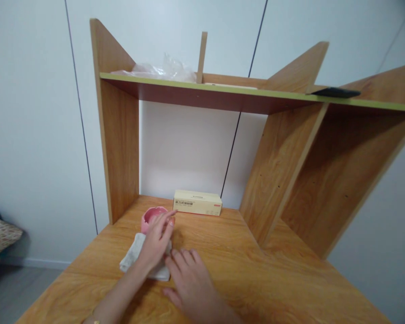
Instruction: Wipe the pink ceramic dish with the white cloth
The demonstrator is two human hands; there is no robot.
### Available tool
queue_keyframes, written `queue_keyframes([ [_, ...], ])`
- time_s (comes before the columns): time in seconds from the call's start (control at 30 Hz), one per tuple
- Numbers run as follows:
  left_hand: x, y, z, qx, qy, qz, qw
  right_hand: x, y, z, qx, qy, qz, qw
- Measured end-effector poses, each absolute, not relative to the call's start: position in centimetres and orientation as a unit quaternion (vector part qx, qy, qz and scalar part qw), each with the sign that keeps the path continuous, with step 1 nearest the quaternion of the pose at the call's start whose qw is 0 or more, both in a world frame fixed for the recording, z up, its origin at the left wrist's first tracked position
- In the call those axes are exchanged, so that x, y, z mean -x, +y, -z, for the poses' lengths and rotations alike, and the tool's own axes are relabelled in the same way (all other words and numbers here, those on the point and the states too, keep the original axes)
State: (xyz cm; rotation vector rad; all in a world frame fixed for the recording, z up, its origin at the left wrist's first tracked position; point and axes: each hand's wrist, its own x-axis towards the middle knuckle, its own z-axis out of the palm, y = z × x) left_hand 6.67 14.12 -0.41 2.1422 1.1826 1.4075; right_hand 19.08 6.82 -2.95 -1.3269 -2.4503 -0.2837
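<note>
My left hand (pixel 155 243) reaches forward over a folded white cloth (pixel 133 254) and its fingertips touch the rim of a small pink bowl (pixel 151 216); the fingers are stretched out. My right hand (pixel 189 281) lies flat on the wooden desk (pixel 290 279), fingers spread, right beside the cloth's near edge. Neither hand holds anything. The cloth is partly hidden under my left hand.
A long cream box (pixel 197 202) with a red stripe lies at the back of the desk. A wooden hutch shelf (pixel 222 92) spans overhead, with crumpled clear plastic (pixel 162 69) and a dark flat object (pixel 335 92) on top. White wall behind.
</note>
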Motion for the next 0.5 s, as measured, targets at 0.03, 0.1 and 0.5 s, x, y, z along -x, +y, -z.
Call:
queue_keyframes([
  [0.03, -6.1, 14.7, 0.4, -0.739, 0.451, -0.488, 0.112, -18.0, 6.9, 2.8, 0.453, -0.869, 0.114, 0.164],
  [0.1, -5.0, 15.6, 0.3, -0.723, 0.519, -0.453, 0.048, -16.2, 7.5, 2.8, 0.437, -0.876, 0.139, 0.152],
  [0.5, -1.1, 18.6, 2.5, -0.622, 0.706, -0.324, 0.100, -24.6, 10.9, 1.5, 0.625, -0.766, 0.148, 0.014],
])
